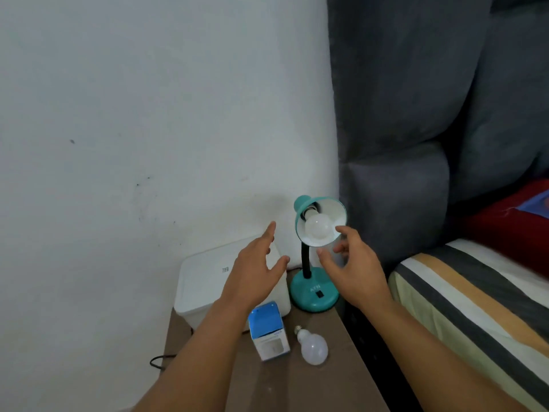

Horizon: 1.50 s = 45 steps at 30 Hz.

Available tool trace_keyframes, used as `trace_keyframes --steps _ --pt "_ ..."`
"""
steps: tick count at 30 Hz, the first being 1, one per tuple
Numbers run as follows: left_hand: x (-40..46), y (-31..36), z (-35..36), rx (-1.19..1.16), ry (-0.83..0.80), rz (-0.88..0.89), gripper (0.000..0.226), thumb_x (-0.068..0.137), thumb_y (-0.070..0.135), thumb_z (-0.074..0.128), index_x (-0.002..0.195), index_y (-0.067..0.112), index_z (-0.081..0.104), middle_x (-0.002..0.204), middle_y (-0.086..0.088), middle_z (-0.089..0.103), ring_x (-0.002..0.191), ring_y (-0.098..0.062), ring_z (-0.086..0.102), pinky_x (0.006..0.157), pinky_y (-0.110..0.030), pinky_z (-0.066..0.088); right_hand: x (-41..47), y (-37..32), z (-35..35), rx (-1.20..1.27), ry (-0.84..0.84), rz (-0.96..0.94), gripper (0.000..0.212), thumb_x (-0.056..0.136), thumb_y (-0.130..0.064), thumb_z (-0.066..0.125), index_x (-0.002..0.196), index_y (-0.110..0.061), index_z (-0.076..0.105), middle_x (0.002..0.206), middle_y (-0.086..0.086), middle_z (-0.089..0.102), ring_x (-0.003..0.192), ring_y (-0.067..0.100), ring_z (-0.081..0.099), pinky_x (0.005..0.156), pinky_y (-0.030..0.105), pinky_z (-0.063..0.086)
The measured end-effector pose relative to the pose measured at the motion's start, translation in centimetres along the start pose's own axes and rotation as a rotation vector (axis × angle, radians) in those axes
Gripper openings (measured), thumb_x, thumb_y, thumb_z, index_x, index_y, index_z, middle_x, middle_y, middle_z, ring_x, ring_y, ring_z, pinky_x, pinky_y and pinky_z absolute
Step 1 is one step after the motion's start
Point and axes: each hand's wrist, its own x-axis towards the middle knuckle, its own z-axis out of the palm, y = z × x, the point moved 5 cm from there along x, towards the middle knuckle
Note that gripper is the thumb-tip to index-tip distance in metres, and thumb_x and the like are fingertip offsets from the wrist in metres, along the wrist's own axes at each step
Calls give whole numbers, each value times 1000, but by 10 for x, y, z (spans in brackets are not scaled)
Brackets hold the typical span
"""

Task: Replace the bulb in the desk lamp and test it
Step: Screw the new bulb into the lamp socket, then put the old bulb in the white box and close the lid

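A teal desk lamp (315,294) stands at the back right of a brown bedside table (320,388), its shade (341,212) tilted toward me. A white bulb (318,228) sits in the shade's socket, unlit. My right hand (353,272) hovers just below and right of the shade, fingers apart, holding nothing. My left hand (258,272) is raised left of the lamp's black neck, open and apart from it. A loose white bulb (315,347) lies on the table beside a blue and white bulb box (267,333).
A white lidded plastic box (202,281) fills the table's back left, under my left hand. A black cable (160,361) hangs off the left edge. The white wall is behind. A grey padded headboard (416,144) and a striped mattress (475,307) lie to the right.
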Motion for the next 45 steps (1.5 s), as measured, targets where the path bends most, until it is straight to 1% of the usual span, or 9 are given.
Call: trace_keyframes --steps 7,16,22,28,31,35,38,41,45 --pt "-57 -34 -34 11 63 -123 72 95 46 61 156 34 26 143 7 54 126 -8 52 103 -29 46 -51 -2 25 1 -208 -60 45 86 -48 69 126 -30 55 95 -13 60 92 4 58 81 27 52" --pt "-112 -112 -70 76 113 -285 68 94 48 61 154 29 36 148 4 50 138 -17 42 111 -28 33 -47 -16 75 -105 -426 -79 67 85 -56 68 140 -26 46 132 -6 54 118 11 51 101 35 47" --pt "-106 -162 -75 54 94 -396 83 86 69 55 155 28 33 155 0 42 142 -21 36 116 -45 36 -18 -13 107 -122 -470 -51 89 79 -61 72 151 -24 35 147 0 45 134 18 44 110 38 41" --pt "-87 -195 -59 -51 11 -496 116 74 86 53 160 19 13 161 -3 31 146 -22 30 119 -43 30 5 -9 136 -40 -554 -26 93 77 -53 79 151 -24 33 144 -3 49 120 9 45 99 26 37" --pt "-80 -205 -51 -75 -18 -525 123 69 88 55 160 18 10 153 -2 38 138 -21 37 112 -36 36 12 -2 148 -33 -623 -6 104 76 -51 80 156 -22 20 142 -8 45 118 5 39 100 25 35" --pt "-76 -203 -51 -157 5 -486 87 83 51 74 153 22 30 126 17 42 110 -3 47 78 -5 37 17 6 159 27 -660 25 99 79 -40 81 155 -22 20 126 -19 44 116 3 42 96 21 35" --pt "-75 -207 -52 -155 1 -448 72 76 63 75 136 48 38 127 21 55 104 9 52 87 -19 48 18 11 164 68 -674 33 96 68 -58 83 146 -38 31 130 -22 52 121 5 51 108 33 42" --pt "-75 -210 -52 -185 -4 -456 81 65 76 71 136 52 39 124 18 56 118 -7 53 94 -32 49 19 19 168 90 -675 29 101 52 -82 75 139 -47 34 132 -12 51 127 14 49 108 49 44" --pt "-74 -206 -53 -147 -24 -479 105 65 74 69 153 38 26 157 3 37 153 -22 12 115 -41 30 19 18 168 78 -663 28 115 48 -86 71 146 -48 23 144 -8 36 147 28 26 117 55 32"
